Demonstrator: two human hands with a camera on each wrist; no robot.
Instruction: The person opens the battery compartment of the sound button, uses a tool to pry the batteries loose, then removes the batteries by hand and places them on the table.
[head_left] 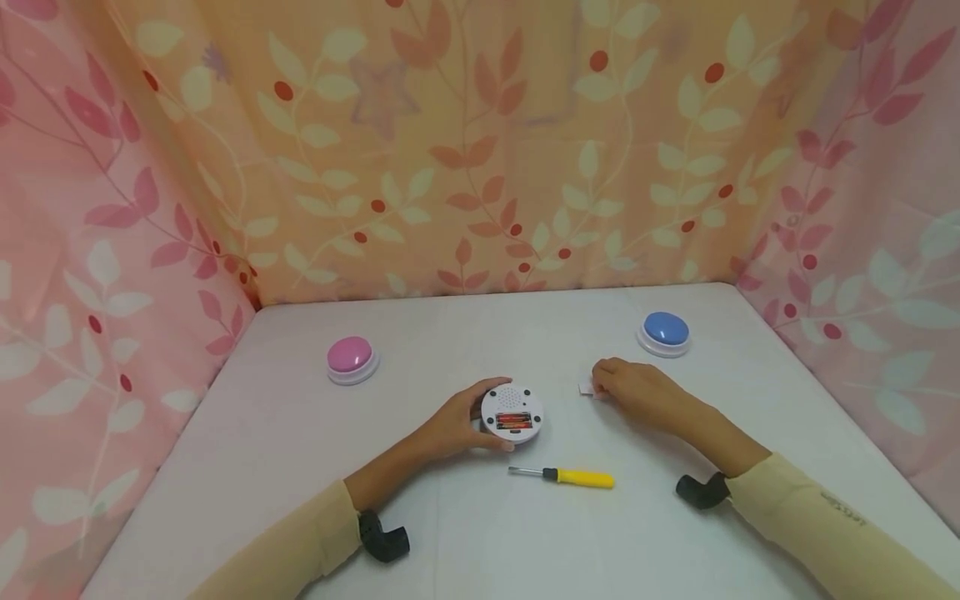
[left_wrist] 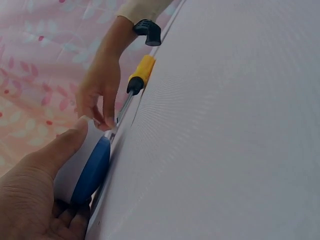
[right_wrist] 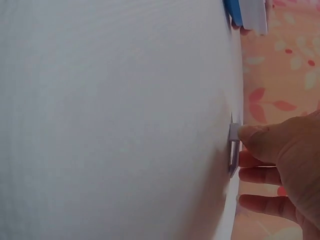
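My left hand (head_left: 452,425) grips a round white push-button (head_left: 512,400) by its rim, thumb and fingers on opposite sides. Its underside faces up, showing speaker holes, small dark feet and red batteries (head_left: 514,421) in an uncovered compartment. The button's blue dome (left_wrist: 94,170) points down in the left wrist view. To the right, my right hand (head_left: 637,393) pinches a small white battery cover (right_wrist: 234,132) between thumb and fingers, close over the table. A screwdriver (head_left: 585,478) with a yellow handle lies just nearer than the button, its blade pointing left.
A pink push-button (head_left: 350,356) stands dome up at the back left of the white table (head_left: 442,350). Beyond my right hand stands a blue push-button (head_left: 666,330), also dome up. Patterned curtains (head_left: 480,150) enclose the table's back and sides.
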